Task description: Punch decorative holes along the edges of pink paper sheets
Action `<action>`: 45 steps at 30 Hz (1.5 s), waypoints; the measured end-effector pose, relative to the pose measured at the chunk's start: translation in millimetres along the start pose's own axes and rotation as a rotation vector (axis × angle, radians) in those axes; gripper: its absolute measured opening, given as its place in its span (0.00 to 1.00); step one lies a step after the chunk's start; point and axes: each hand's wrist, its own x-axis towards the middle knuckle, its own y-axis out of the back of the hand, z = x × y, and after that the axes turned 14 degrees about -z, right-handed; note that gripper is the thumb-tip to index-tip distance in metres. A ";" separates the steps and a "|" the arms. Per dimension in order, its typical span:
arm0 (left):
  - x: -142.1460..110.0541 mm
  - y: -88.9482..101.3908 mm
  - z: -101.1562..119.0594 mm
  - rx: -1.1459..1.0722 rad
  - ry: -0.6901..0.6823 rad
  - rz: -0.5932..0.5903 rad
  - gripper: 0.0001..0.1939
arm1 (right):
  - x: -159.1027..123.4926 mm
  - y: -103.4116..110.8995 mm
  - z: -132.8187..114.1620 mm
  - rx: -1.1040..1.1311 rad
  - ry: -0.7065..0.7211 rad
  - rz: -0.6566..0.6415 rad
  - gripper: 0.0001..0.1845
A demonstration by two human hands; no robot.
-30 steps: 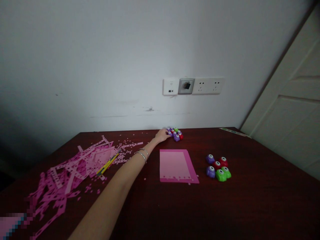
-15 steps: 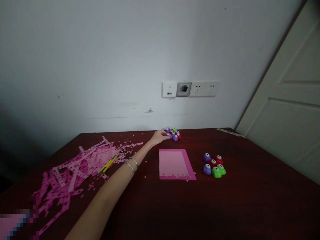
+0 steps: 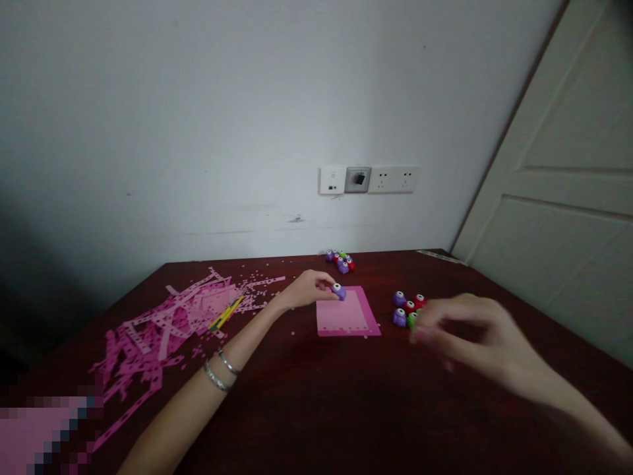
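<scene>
My left hand is closed on a small purple craft punch with a white, eye-like button on top. It holds the punch over the far edge of the light pink sheet, which has a row of small marks along its near edge and lies on a darker pink sheet. My right hand, blurred by motion, hovers at the right-hand group of craft punches in purple, red and green. It hides part of that group, and whether its fingers hold anything does not show.
By the wall stands another cluster of punches. Punched pink paper strips and scattered confetti cover the left of the dark table, with yellow pencil-like sticks on them. Wall sockets sit above the table; a door is at right.
My left hand has come nearer from the cluster by the wall, bringing a purple craft punch to the pink sheets. My right hand has entered from the right. The view has shifted slightly.
</scene>
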 end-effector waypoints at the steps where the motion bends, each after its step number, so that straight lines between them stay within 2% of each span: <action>1: -4.9 -3.8 4.3 0.001 -0.004 -0.013 0.16 | 27.8 4.0 -18.8 0.022 -0.012 -0.040 0.13; 3: -13.2 -11.2 11.4 -0.002 -0.008 -0.045 0.16 | 72.5 2.3 -43.9 0.080 -0.031 -0.121 0.14; 4: -16.4 -14.5 14.0 -0.005 -0.013 -0.065 0.16 | 87.8 -2.4 -48.7 0.106 -0.018 -0.128 0.13; 7: -21.7 -21.8 19.1 -0.025 -0.046 -0.126 0.16 | 107.7 -23.1 -38.0 0.046 -0.011 -0.045 0.12; 9: -22.2 -24.4 21.4 -0.035 -0.059 -0.144 0.15 | 106.8 -35.8 -23.9 0.085 0.013 -0.009 0.13; 14: -20.0 -27.7 21.5 -0.058 -0.057 -0.185 0.14 | 95.9 -49.5 -13.3 0.376 0.001 -0.212 0.16; 19: -17.1 -32.1 12.4 -0.084 -0.062 -0.211 0.14 | 94.7 -52.0 -14.5 0.236 0.015 -0.137 0.14; 24: -15.2 -38.0 12.5 -0.051 -0.040 -0.209 0.14 | 93.7 -56.5 -13.4 0.181 -0.016 -0.138 0.13; 28: -13.2 -29.9 4.6 0.023 -0.039 -0.205 0.16 | 95.5 -51.2 -10.3 0.141 -0.027 -0.125 0.12; 30: -11.3 -19.9 -10.9 0.089 0.020 -0.130 0.14 | 97.9 -46.0 -4.6 0.112 -0.054 -0.102 0.12; 34: -6.7 -2.6 -52.8 0.277 0.308 0.088 0.13 | 102.4 -40.0 12.4 0.133 -0.119 -0.093 0.12; 37: -1.6 -1.2 -71.4 0.320 0.391 0.115 0.16 | 103.8 -41.5 22.6 0.152 -0.160 -0.117 0.12; 40: 5.1 -5.8 -70.3 0.352 0.477 0.071 0.18 | 104.1 -44.2 28.2 0.135 -0.195 -0.134 0.13; 45: 14.0 -9.7 -52.7 0.446 0.664 -0.028 0.21 | 104.3 -45.0 32.9 0.060 -0.235 -0.113 0.12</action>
